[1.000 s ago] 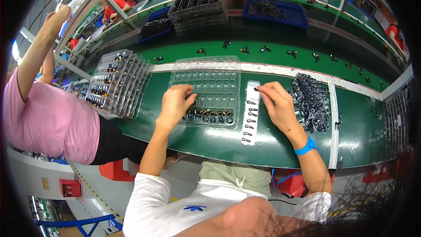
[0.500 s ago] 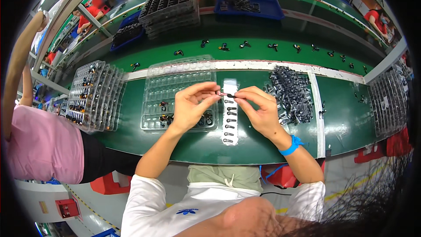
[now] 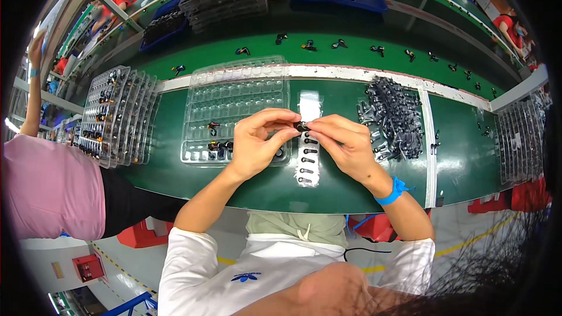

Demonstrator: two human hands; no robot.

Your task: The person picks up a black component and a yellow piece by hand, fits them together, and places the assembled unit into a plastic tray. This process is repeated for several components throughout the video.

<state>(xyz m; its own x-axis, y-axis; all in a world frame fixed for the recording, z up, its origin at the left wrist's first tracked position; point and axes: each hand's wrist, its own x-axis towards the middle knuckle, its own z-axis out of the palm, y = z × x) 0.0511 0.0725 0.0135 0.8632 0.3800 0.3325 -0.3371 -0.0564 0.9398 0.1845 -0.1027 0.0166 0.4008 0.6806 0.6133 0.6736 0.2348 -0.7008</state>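
Observation:
Over the top half of a white strip (image 3: 309,105), my left hand (image 3: 256,145) and my right hand (image 3: 349,145) meet, fingertips pinched together. Between them is a small black earbud-like part (image 3: 301,126), mostly covered by the fingers; both hands grip it. Several black stemmed pieces (image 3: 307,161) lie in a column down the strip below. Beside my left hand is a clear plastic tray (image 3: 202,90) with rows of pockets, a few holding small dark assemblies (image 3: 219,147). A blue band circles my right wrist.
To the right a heap of black stemmed pieces (image 3: 393,118) lies on the green table. Stacked clear trays stand at the left (image 3: 111,118) and far right (image 3: 520,143). Beyond a white rail, small assemblies sit spaced along a green conveyor (image 3: 281,52). A person in pink (image 3: 55,184) stands at left.
My hands have closed in on each other; the reddish-wired bit in the left and the black piece in the right now meet at the fingertips. The view has shifted slightly.

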